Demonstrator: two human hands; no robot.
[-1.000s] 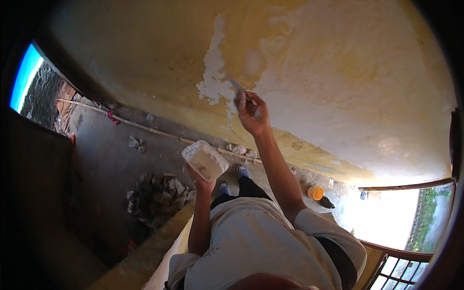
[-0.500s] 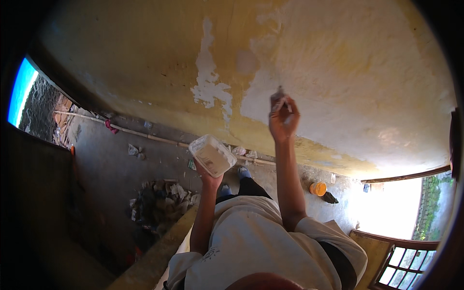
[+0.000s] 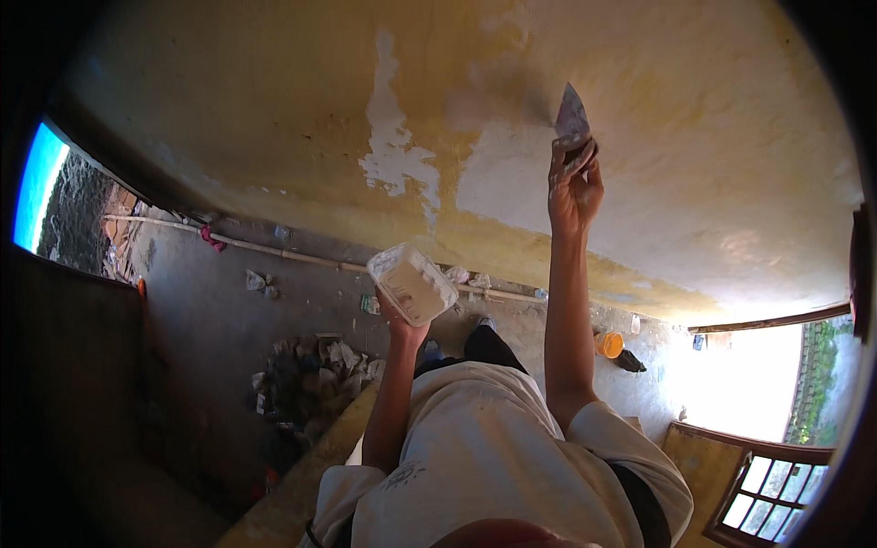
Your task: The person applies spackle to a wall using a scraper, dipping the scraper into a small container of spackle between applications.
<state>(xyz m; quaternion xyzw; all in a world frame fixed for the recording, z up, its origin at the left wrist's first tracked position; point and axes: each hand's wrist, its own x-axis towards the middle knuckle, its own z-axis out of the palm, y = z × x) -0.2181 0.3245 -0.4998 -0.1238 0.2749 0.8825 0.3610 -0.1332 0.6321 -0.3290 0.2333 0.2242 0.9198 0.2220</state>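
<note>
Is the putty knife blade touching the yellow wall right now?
Cannot tell. In the head view the putty knife in the right hand overlaps the wall, hiding any gap.

The person wears a loose, pale cream T-shirt with short sleeves. The cloth looks soft and a little wrinkled. On the left sleeve, at about 7 o'clock in the picture, there is a small dark mark, too blurred to read. The right sleeve, at about 5 o'clock, is wide, and it shows a dark lining at its open edge. Both forearms are bare, and the left hand and the right hand have no gloves. Below the shirt, dark trousers are visible. The shoes look light, but they are too small to tell more.
</note>
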